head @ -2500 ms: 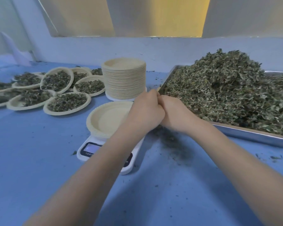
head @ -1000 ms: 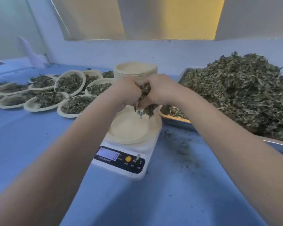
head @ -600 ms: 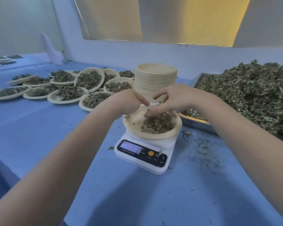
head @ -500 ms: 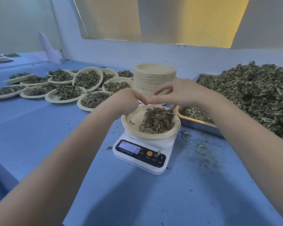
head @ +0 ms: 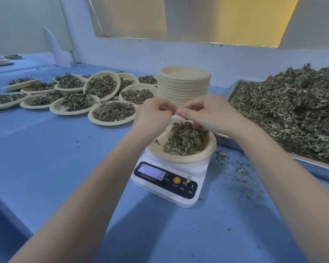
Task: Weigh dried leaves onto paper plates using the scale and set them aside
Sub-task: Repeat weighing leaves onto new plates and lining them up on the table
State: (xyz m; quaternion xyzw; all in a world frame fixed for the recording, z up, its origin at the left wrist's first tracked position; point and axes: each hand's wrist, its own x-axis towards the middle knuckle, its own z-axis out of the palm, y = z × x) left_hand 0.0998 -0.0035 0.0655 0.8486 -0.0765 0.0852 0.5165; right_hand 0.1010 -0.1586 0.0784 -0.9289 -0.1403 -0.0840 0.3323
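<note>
Hovering over crinkled dried leaves [head: 183, 140] in a round paper plate [head: 180, 158], both hands [head: 180, 115] loosely curled, empty.

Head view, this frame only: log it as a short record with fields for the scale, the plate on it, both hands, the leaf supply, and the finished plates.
scale: white digital scale, display lit, reading not legible
plate on scale: paper plate holding a pile of dried leaves
left hand: left hand above the plate, fingers curled
right hand: right hand above the plate, fingertips near the left's
supply: metal tray heaped with leaves, right of scale
empty plates: stack behind scale
finished: filled plates at left
</note>
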